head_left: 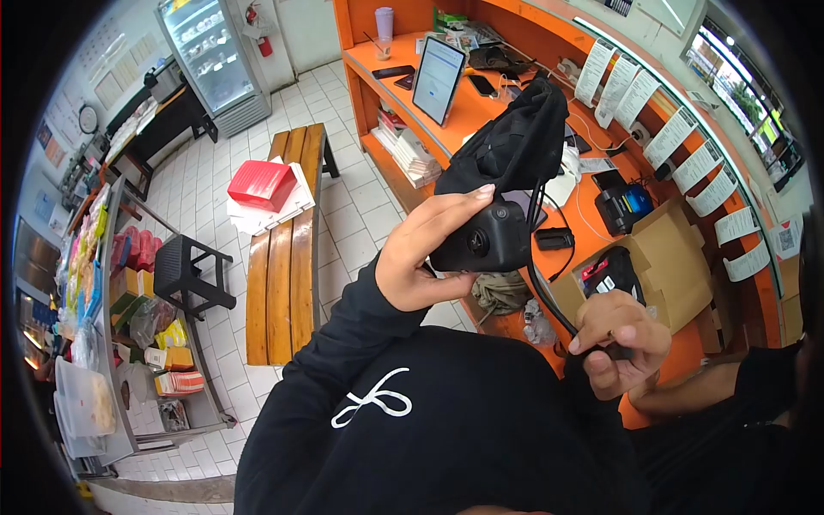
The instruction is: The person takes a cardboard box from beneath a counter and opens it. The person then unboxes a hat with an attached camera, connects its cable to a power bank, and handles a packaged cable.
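Note:
My left hand (pixel 412 249) is closed around a black camera unit (pixel 482 242) with a round lens, its fingers over the top and thumb below. Against the unit sits a black fabric cap (pixel 506 146), held up above the orange counter. A thick black cable (pixel 542 296) hangs from the unit and curves down to my right hand (pixel 622 339). The fingers of that hand are pinched on the cable, and a dark piece partly shows in the palm. Just beyond it lies an open cardboard box (pixel 674 266) with a black pouch (pixel 614 273) inside.
The orange counter (pixel 592 206) carries a tablet (pixel 438 79), phones, cables and a black-and-blue device (pixel 625 206). Paper slips (pixel 671 137) hang along its edge. Another person's arm (pixel 687 395) is close on the right. A wooden bench (pixel 279 292) holds a red box (pixel 260 184).

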The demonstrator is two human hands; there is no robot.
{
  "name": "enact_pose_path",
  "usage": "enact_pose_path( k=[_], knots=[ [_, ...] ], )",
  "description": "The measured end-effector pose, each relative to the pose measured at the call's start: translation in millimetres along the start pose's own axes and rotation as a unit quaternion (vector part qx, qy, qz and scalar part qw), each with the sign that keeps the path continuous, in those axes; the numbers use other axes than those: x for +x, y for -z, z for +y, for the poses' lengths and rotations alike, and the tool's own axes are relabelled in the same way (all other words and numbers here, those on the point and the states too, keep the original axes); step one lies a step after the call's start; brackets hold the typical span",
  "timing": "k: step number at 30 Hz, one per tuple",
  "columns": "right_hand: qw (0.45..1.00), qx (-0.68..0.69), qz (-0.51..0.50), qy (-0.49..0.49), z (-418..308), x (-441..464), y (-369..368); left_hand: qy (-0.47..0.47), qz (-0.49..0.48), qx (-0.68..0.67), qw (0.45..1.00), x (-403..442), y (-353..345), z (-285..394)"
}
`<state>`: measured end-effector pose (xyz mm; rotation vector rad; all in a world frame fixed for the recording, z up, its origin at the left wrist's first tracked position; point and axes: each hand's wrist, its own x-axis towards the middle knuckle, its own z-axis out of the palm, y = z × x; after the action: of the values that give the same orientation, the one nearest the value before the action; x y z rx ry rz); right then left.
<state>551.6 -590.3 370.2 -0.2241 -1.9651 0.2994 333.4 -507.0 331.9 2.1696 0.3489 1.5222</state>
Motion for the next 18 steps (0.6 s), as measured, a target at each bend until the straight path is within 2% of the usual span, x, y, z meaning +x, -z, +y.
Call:
enact_pose_path(
  k=[4, 6, 8, 11, 13, 15, 18],
  knots=[
    [0.998, -0.020, 0.058, -0.013, 3, -6, -4, 0.004, 0.008, -0.007, 1.000, -3, -3, -4],
    [0.998, -0.015, 0.057, -0.019, 1, -8, -5, 0.009, 0.052, -0.106, 0.993, -6, -8, -7],
    [0.998, -0.010, 0.058, -0.025, 1, -8, -4, -0.012, 0.058, -0.111, 0.992, -7, -8, -7],
    [1.000, -0.007, 0.029, -0.007, -1, -3, -1, -0.059, 0.067, -0.117, 0.989, -11, -8, -13],
    [0.998, 0.002, -0.065, 0.015, -2, 0, 3, -0.100, 0.088, -0.116, 0.984, -11, -7, -14],
    [0.998, 0.025, -0.048, 0.015, -1, -1, 0, -0.126, 0.101, -0.056, 0.985, -15, -1, -12],
    [0.983, 0.097, -0.155, -0.004, 0, -4, 5, -0.234, 0.088, -0.049, 0.967, -11, 9, -17]
  ],
)
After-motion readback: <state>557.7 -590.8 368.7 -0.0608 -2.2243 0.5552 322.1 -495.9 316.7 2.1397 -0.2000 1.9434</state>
